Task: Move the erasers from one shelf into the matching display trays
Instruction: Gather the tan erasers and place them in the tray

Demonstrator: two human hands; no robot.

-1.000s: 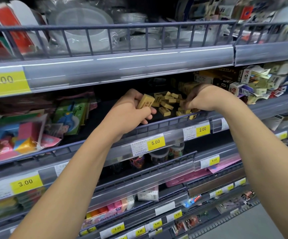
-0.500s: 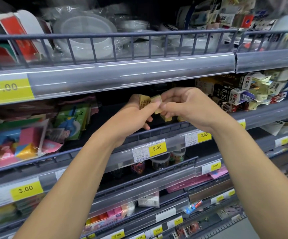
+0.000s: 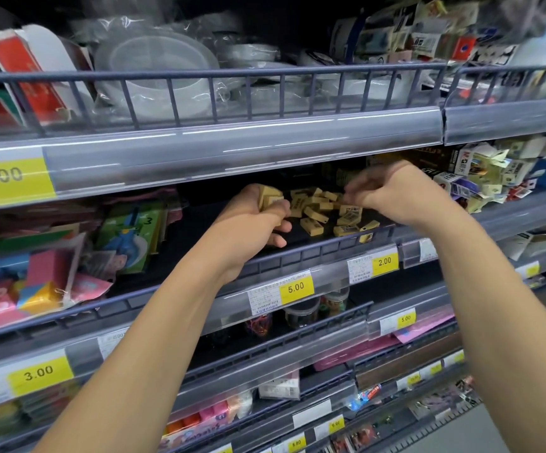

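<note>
Nearest, a yellow 5.00 price tag (image 3: 296, 286) is seen on the shelf rail (image 3: 297, 256), over which both forearms are raised. Above the rail, a few yellow erasers (image 3: 270, 198) are gripped in the curled fingers of the left hand (image 3: 255, 220). Further back, the loose erasers (image 3: 317, 210) are scattered on the dark shelf, and the right hand (image 3: 392, 191) is held over them, fingers bent down onto the pile; whether one is pinched cannot be told.

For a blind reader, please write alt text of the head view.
A left hand holds a few yellow erasers at a shop shelf, while the right hand reaches into the loose pile of erasers beside it. Yellow price tags line the shelf edges.
</note>
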